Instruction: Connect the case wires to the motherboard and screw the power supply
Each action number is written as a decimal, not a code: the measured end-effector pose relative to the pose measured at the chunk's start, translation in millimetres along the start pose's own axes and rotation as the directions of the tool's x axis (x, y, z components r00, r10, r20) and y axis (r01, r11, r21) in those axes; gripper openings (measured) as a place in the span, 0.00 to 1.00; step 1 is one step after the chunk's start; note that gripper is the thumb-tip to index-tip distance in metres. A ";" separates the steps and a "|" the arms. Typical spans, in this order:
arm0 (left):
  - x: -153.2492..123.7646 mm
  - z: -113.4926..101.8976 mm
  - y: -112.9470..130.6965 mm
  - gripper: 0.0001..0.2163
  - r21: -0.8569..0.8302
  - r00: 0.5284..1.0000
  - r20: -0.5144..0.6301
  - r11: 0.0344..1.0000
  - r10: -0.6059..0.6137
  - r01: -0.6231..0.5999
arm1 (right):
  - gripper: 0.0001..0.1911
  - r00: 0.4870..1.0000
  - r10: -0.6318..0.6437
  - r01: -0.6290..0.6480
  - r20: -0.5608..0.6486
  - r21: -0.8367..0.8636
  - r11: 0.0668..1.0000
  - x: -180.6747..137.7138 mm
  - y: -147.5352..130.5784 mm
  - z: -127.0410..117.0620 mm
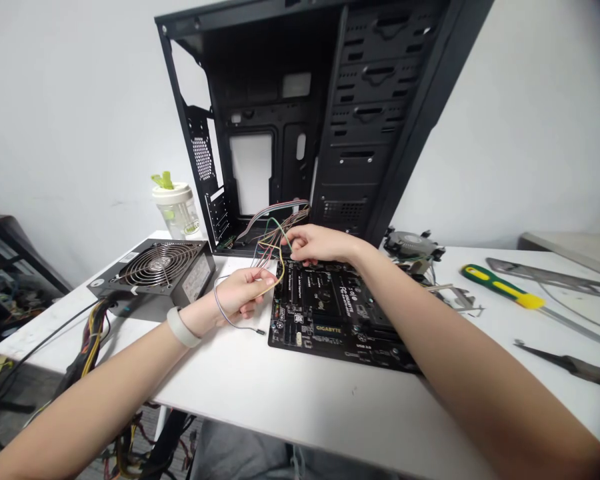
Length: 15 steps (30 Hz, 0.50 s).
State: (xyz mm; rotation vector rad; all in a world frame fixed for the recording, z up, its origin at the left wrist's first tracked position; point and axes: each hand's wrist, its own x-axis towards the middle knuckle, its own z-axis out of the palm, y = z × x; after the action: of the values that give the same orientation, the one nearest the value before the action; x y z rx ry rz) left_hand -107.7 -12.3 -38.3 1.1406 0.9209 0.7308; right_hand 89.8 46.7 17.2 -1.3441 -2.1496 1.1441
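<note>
My left hand (243, 295) is closed on a thin yellow wire (281, 257) that curves up from the fingertips. A grey cable (223, 308) with a small black plug hangs around the same hand and rests on the table. My right hand (314, 244) pinches a green wire (281, 229) near the foot of the black computer case (325, 133). More thin coloured wires (265, 243) run from the case between the two hands. Below the right hand lies a black Gigabyte motherboard (325, 343), flat on the table; my right forearm hides part of it.
A power supply (157, 273) stands at left, its cable bundle (87, 347) hanging over the table edge. Behind it is a lidded cup (175, 207). At right lie a CPU cooler (413, 245), a screwdriver (503, 287), tweezers (570, 363) and a metal strip (550, 275).
</note>
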 end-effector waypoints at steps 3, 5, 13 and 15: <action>-2.3 -0.4 4.6 0.24 -0.070 0.998 -0.007 0.996 0.064 -0.064 | 0.15 0.998 0.016 -0.010 0.053 -0.117 0.993 -0.1 2.6 -2.3; -3.6 -0.7 8.0 0.26 -0.115 0.993 -0.034 0.986 0.116 -0.119 | 0.14 0.993 0.025 0.001 0.116 -0.221 0.975 0.3 2.8 -2.5; -3.5 -1.2 11.3 0.23 -0.134 0.949 -0.231 0.959 0.217 -0.251 | 0.12 0.942 0.125 0.027 0.310 -0.443 0.896 -1.4 -11.1 10.2; -3.7 -0.1 11.1 0.21 -0.110 0.945 -0.265 0.967 0.194 -0.229 | 0.14 0.939 0.120 0.047 0.323 -0.464 0.884 -3.1 -16.6 13.2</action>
State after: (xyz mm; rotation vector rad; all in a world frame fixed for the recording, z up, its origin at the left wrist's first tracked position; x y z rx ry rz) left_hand -109.8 -12.5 -26.8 1.0473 0.9504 1.1202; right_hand 73.0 34.5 22.5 -1.4643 -2.8047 0.9637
